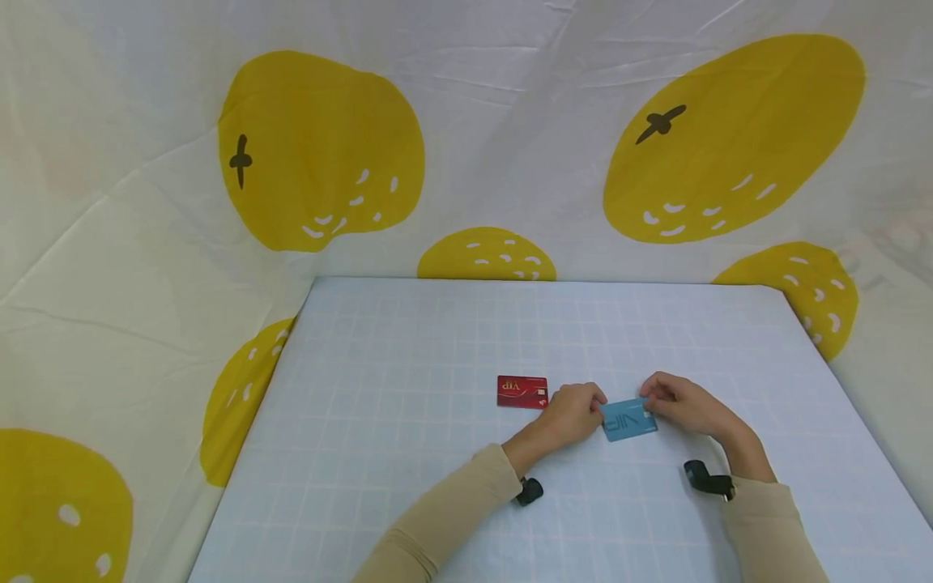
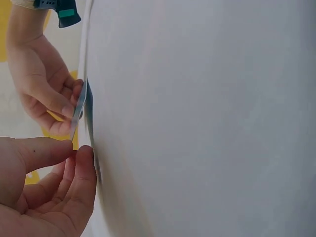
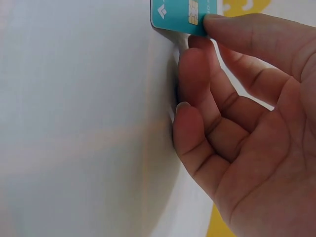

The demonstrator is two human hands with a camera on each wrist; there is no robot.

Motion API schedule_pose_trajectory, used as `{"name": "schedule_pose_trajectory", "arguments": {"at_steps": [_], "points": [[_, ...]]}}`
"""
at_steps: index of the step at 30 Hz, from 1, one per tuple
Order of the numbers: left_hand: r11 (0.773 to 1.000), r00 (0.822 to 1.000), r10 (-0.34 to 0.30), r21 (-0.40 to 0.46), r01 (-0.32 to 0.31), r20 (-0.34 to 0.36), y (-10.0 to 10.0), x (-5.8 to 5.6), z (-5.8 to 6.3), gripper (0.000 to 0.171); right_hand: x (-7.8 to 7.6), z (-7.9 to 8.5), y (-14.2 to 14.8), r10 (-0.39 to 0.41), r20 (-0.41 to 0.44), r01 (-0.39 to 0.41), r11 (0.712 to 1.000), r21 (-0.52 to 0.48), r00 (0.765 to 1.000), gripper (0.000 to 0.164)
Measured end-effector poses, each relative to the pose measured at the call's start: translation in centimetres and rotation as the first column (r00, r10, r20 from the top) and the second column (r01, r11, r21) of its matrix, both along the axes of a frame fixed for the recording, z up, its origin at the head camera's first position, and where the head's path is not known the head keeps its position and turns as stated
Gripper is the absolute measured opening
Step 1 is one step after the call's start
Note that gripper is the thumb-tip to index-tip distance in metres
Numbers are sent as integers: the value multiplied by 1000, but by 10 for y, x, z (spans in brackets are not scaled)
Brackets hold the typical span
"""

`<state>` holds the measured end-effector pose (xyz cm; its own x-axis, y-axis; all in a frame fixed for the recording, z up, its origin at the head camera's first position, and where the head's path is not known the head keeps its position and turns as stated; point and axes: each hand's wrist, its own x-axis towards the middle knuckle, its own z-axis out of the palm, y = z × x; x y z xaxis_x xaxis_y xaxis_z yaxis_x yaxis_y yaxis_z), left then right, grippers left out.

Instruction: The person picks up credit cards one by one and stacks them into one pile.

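A blue bank card [image 1: 630, 419] with a gold chip is between the two hands, just over the white tabletop. My left hand [image 1: 573, 414] pinches its left edge between thumb and index finger. At its upper right corner, my right hand [image 1: 682, 403] grips the card with the thumb on the chip side. In the left wrist view the card [image 2: 80, 111] stands tilted, seen nearly edge-on. The right wrist view shows its chip corner [image 3: 177, 16] under the thumb, with the other fingers curled near the table. A red VIP card [image 1: 521, 392] lies flat, left of my left hand.
The table [image 1: 394, 356] has a pale cloth with a faint grid. Behind it and at its sides hangs a white sheet [image 1: 510, 146] printed with yellow fruit. A dark wrist camera [image 1: 707, 479] sits on the right wrist, another [image 1: 530, 491] on the left.
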<state>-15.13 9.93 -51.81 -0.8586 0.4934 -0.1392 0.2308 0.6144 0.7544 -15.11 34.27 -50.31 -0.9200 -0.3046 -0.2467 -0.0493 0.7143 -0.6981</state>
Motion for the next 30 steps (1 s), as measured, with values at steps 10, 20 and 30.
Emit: {"name": "schedule_pose_trajectory", "arguments": {"at_steps": [10, 20, 30], "points": [[986, 990, 79, 139, -95, 116, -9, 1, 3, 30, 1, 4, -6, -73, -13, 73, 996, -47, 997, 12], [935, 951, 180, 255, -245, 251, -19, 0, -1, 45, -1, -2, -16, -185, 10, 185, 976, -116, 983, 30], [912, 944, 234, 285, -296, 232, -31, -3, 6, 42, -7, -3, -37, -313, 5, 308, 933, -185, 950, 33]]}}
